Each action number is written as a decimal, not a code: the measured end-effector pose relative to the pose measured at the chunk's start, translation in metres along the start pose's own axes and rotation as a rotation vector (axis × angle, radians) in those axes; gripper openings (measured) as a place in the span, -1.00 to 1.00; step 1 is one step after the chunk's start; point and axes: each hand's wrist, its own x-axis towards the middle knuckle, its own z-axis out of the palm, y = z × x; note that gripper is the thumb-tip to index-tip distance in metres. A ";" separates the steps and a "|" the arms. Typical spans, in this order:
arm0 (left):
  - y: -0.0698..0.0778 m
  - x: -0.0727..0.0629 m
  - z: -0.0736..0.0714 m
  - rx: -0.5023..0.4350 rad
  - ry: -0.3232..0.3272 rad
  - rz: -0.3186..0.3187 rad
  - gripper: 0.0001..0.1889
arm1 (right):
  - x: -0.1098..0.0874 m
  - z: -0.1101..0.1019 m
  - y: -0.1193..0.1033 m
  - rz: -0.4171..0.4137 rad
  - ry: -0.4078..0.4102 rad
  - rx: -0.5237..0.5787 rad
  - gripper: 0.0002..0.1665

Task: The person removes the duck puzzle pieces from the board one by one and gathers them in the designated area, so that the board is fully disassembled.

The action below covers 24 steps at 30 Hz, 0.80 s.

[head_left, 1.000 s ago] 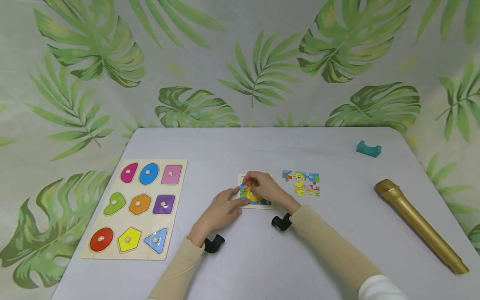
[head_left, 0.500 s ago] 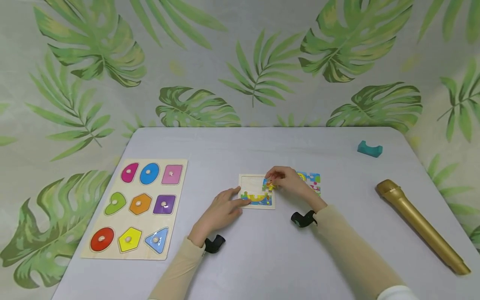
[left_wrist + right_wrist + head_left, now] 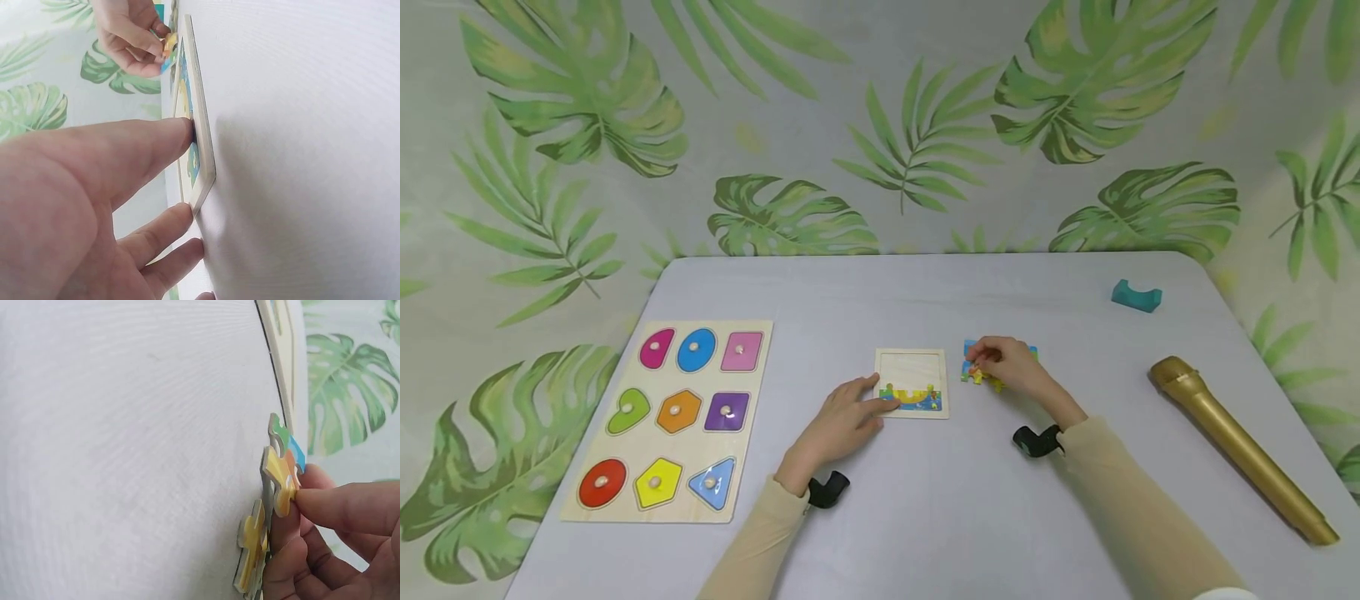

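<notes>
A small wooden puzzle board (image 3: 913,367) lies mid-table, with a strip of blue and yellow picture along its lower part and bare wood above. My left hand (image 3: 842,421) rests at its lower left corner, thumb on the picture and fingertips against the edge, fingers fairly straight. To the right of the board, my right hand (image 3: 1017,368) pinches a jigsaw piece (image 3: 284,478) in yellow, orange, green and blue between thumb and finger; whether it is one piece or two joined I cannot tell. Below it are loose jigsaw pieces (image 3: 251,547), partly hidden by the hand.
On the left lies a wooden shape board (image 3: 670,437) with several knobbed coloured shapes. A gold microphone (image 3: 1240,450) lies at the right, and a teal curved block (image 3: 1137,297) sits near the far right corner. A leaf-patterned cloth (image 3: 917,142) hangs behind the table.
My right hand has moved right from over the board to the loose pieces, carrying the jigsaw piece. The board's upper part now shows bare wood. My left hand has stayed put.
</notes>
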 end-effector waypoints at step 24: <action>0.007 0.004 0.001 0.048 0.015 0.044 -0.67 | -0.002 0.005 -0.014 -0.076 0.040 -0.005 -0.85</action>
